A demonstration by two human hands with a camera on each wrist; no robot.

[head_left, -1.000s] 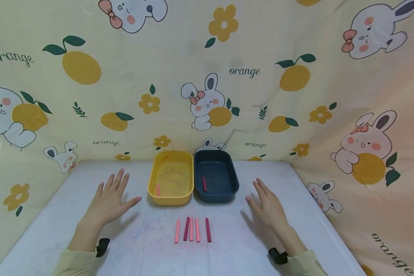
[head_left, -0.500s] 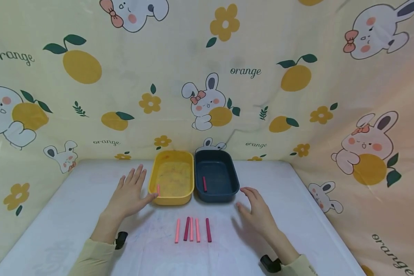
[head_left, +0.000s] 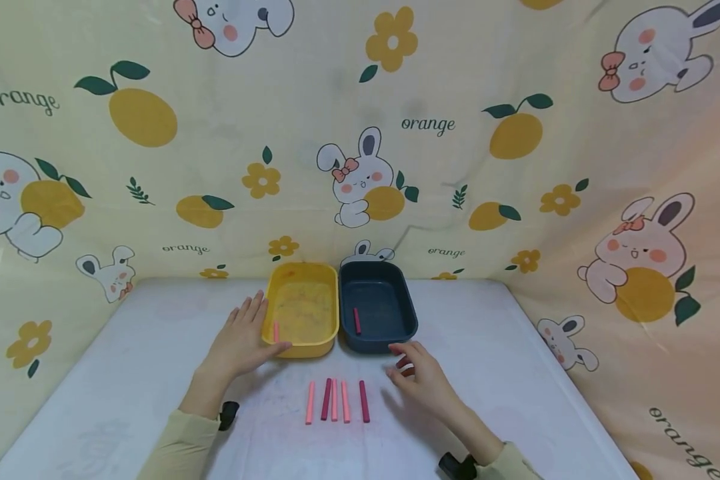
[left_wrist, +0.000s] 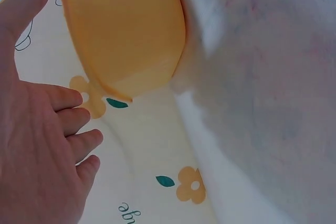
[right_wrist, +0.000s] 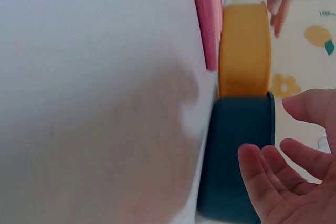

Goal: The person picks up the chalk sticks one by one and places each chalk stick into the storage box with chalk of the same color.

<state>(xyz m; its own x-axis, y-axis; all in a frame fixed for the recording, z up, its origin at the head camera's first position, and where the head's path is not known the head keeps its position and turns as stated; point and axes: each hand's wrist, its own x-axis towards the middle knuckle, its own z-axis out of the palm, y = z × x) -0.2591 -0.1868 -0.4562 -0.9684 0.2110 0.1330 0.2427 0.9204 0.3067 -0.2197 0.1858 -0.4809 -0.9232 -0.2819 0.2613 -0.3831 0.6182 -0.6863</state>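
Two plastic tubs stand side by side, a yellow one (head_left: 308, 351) and a dark blue one (head_left: 377, 345). One light pink chalk-like stick (head_left: 276, 331) is in the yellow tub, and a dark pink one (head_left: 357, 321) is in the blue tub. In front lies a row with light pink sticks (head_left: 309, 403) and dark pink sticks (head_left: 364, 401). My left hand (head_left: 234, 350), fingers extended, is at the yellow tub's left side, its thumb overlapping the front rim in the head view. Loosely bent and holding nothing, my right hand (head_left: 423, 380) hovers near the blue tub's front right corner.
Both tubs stand on a white table (head_left: 468, 313) with faint coloured smudges, close to its back edge. A patterned cloth (head_left: 216, 147) rises behind and at both sides. Dark wrist cameras (head_left: 229, 415) sit on both wrists.
Both hands have moved inward, the left rightward to the yellow tub and the right leftward and toward the front. The right fingers have bent more. The sticks and tubs have not moved.
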